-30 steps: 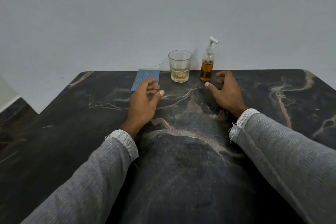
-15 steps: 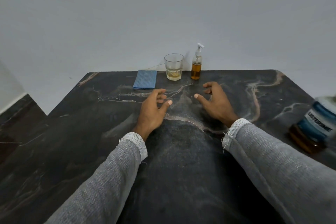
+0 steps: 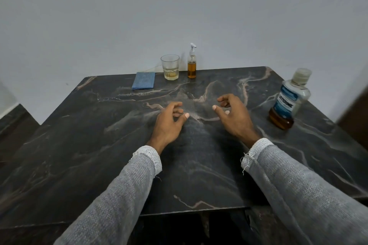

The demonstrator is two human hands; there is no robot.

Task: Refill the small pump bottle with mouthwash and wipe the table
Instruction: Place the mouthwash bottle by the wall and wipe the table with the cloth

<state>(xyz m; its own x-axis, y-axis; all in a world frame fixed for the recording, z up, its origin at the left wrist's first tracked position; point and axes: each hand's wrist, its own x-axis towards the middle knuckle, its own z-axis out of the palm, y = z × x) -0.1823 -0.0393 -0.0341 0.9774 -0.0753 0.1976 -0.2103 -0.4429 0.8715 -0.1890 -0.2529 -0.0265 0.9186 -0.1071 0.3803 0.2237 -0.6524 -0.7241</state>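
Pump bottle: it stands upright at the far edge of your counter, against the wall, partly filled with amber liquid and topped by a white pump head. Just left of the pump bottle stands a clear glass with a little pale liquid at its bottom, close beside it but not touching. Further left of the pump bottle lies a folded blue cloth, flat on the counter. Well to the right of the pump bottle and nearer to you stands the mouthwash bottle, upright, cap on, with a blue label and amber liquid low inside. Nearer to you than the pump bottle, your left hand and right hand sit over the dark veined stone, apart from each other. The fingers of both hands are loosely curled and hold nothing; the thumbs point toward one another. Grey knit sleeves cover both your forearms.
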